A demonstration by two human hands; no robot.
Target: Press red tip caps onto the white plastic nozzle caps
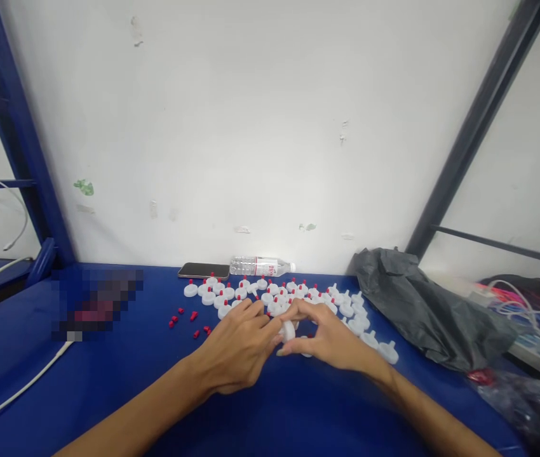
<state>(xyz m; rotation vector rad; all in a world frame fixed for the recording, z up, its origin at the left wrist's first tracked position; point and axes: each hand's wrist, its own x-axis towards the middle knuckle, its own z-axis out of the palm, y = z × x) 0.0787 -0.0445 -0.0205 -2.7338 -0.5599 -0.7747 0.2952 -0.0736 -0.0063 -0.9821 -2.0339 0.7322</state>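
My right hand (330, 336) grips a white plastic spout cap (288, 331) by its round rim, between thumb and forefinger. Curled closed, my left hand (241, 346) presses its thumb and forefinger against the near side of that cap; whatever they pinch is hidden. Just beyond my hands stand many white spout caps (208, 298), most with small red tips (225, 303) on their spouts. On the right, several bare spout caps (387, 351) have no red tip. Loose red tips (194, 315) lie to the left of my left hand.
A phone (203, 271) and a clear water bottle (260, 266) lie along the wall on the blue table (155, 374). To the right is a dark plastic bag (432, 311). A white cable (22, 387) runs to a blurred-out object (98, 304) on the left.
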